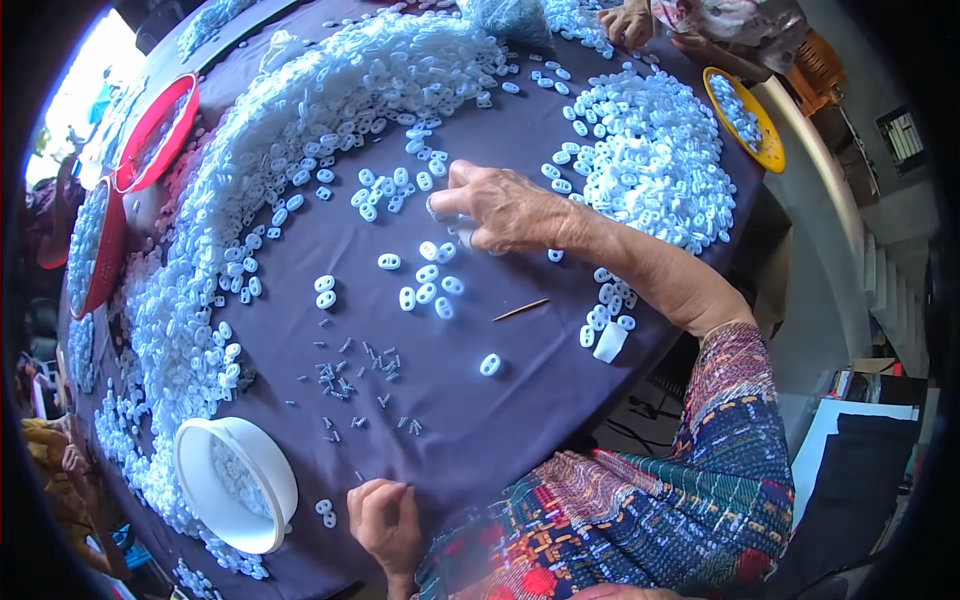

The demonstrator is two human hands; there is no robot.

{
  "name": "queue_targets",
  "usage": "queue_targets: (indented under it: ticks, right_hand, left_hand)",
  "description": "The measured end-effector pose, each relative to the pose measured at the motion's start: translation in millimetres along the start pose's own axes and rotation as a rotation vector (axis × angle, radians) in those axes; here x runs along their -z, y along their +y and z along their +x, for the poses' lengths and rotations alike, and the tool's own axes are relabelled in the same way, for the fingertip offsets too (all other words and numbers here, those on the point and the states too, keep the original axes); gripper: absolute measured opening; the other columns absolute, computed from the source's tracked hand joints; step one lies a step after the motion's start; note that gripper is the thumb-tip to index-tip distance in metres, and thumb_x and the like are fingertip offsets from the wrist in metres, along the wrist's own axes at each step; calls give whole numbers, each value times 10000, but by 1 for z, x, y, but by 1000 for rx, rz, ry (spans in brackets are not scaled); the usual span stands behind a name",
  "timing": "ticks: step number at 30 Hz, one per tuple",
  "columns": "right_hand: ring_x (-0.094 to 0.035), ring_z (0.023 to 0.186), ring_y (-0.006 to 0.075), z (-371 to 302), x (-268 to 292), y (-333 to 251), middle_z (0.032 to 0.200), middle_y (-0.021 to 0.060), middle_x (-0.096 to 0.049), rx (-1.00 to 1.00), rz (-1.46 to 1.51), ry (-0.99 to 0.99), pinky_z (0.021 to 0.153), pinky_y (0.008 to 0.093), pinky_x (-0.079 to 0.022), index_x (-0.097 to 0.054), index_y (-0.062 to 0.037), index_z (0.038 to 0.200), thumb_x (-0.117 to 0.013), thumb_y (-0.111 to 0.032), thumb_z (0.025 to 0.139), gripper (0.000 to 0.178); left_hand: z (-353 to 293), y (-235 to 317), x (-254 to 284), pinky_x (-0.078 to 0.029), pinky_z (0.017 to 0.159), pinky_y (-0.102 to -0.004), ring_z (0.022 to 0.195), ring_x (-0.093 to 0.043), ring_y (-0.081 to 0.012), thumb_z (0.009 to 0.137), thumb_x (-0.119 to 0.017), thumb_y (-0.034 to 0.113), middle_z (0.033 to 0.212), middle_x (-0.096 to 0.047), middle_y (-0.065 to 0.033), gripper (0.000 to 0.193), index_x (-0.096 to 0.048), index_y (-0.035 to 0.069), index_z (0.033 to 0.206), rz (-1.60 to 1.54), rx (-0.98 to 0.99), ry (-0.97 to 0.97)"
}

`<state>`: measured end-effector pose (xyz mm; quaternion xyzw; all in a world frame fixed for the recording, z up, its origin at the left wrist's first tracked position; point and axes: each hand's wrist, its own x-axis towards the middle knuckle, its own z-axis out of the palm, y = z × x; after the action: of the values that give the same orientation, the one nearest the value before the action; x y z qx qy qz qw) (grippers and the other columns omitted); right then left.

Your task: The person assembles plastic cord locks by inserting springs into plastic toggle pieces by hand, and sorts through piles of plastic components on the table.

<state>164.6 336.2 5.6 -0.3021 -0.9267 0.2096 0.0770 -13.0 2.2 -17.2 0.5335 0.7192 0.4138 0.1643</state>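
My right hand (505, 207) reaches over the middle of the table, palm down with its fingers bent. A blurred whitish bit shows under its fingers; what they hold is mostly hidden. Beside it lie small white oval two-hole pieces (427, 273), with another small cluster (382, 190) to its left. My left hand (385, 525) rests at the near table edge with its fingers curled; anything inside them is hidden. Two-hole pieces (325, 513) lie just left of it. Beyond it are scattered small grey pins (335, 378). A thin pointed wooden stick (521, 309) lies below my right forearm.
Large heaps of white pieces (330, 90) curve along the far and left sides, with another heap (650, 160) at right. A white tub (275, 465) is tipped near the left. Red baskets (185, 125) and a yellow tray (773, 150) stand farther out. Other people's hands (627, 22) work nearby.
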Motion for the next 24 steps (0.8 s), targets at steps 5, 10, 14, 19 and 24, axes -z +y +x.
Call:
queue_targets:
  ticks: [5, 10, 14, 19, 24]
  right_hand:
    - [-583, 825, 357, 1, 1, -8, 944, 160, -507, 18, -93, 21, 724, 427, -498, -564, -113, 1018, -629, -96, 707, 318]
    - [-567, 824, 309, -1, 3, 0, 881, 135, -503, -48, -23, 37, 732, 390, -468, -600, -80, 961, -618, -63, 661, 301]
    - [-537, 826, 286, 4, 5, -1, 858, 119, -483, -71, 7, -24, 735, 378, -440, -596, -48, 998, -603, -46, 649, 349]
    - [-511, 792, 258, 0, 9, 6, 858, 118, -476, -41, 41, -22, 717, 367, -426, -584, -22, 1019, -602, -106, 695, 335]
    - [-519, 788, 229, -1, 9, 10, 881, 111, -488, -67, 86, -22, 701, 361, -443, -578, -14, 1027, -638, -177, 735, 339]
  left_hand:
    - [0, 3, 2, -456, 657, -289, 709, -564, -196, 670, -692, -67, 780, -589, -87, 181, -596, 27, 790, 39, 8, 24]
    - [6, 3, -2, -457, 645, -291, 705, -566, -197, 663, -701, -68, 773, -595, -85, 185, -602, 26, 787, -22, -6, -10]
    - [5, 3, 0, -457, 643, -290, 700, -565, -198, 666, -702, -66, 768, -595, -82, 182, -603, 26, 788, 13, -5, 2]
    - [5, 5, 1, -451, 639, -290, 697, -558, -198, 666, -705, -61, 765, -593, -78, 182, -603, 28, 788, 20, 4, -7]
    - [4, 3, 0, -438, 610, -303, 682, -553, -208, 645, -708, -61, 758, -595, -70, 201, -609, 42, 786, 20, -9, 5]
